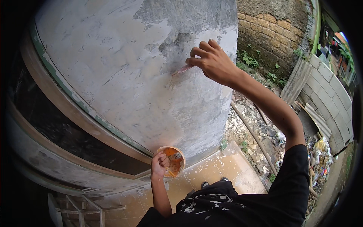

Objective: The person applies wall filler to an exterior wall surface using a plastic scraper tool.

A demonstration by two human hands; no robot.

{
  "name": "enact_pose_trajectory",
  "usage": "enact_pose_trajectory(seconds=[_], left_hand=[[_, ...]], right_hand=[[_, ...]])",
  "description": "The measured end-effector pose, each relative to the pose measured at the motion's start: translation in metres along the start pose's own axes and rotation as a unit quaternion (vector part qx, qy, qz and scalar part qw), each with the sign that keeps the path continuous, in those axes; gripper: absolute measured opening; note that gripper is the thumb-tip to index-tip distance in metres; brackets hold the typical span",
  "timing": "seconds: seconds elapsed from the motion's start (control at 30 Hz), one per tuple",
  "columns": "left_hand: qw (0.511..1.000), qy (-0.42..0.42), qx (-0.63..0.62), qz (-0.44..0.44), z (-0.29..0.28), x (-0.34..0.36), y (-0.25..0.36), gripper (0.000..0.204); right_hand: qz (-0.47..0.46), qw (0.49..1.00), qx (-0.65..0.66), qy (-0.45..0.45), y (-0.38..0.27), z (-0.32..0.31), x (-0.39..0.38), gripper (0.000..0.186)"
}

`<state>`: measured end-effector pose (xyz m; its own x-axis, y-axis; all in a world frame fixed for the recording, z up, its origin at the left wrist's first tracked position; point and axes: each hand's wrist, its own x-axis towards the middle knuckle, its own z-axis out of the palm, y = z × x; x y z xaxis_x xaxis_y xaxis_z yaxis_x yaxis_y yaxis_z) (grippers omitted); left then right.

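Note:
My right hand is raised to the wall, its fingers closed round a slim pinkish tool. The tool's tip meets the wall surface; whether it is a brush or a scraper I cannot make out. The grey wall carries patchy whitish smears, with darker bare areas near its top. Low by the wall's foot, my left hand grips the near-left rim of a small orange bucket. Inside the bucket show pale residue, a greyish lump and a yellow stick-like piece.
A wood-framed dark window runs along the left. White-spotted tan tiles lie underfoot, with a wooden rack at lower left. Beyond the wall's right corner are rubble, a long pole, litter and a block wall.

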<state>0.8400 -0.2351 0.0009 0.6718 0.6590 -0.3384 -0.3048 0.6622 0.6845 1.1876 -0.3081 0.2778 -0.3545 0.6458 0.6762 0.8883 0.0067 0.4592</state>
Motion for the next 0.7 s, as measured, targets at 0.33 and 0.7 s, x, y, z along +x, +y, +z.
enact_pose_trajectory(seconds=[0.33,0.7], left_hand=[[1.000,-0.001,-0.010,0.006,-0.009,-0.004,-0.001,0.013],[1.000,-0.004,0.003,0.008,-0.011,0.001,0.000,0.010]], right_hand=[[0.012,0.984,-0.070,0.161,0.010,0.005,0.015,0.028],[0.027,0.989,-0.032,0.142,0.011,-0.009,0.001,0.028]])
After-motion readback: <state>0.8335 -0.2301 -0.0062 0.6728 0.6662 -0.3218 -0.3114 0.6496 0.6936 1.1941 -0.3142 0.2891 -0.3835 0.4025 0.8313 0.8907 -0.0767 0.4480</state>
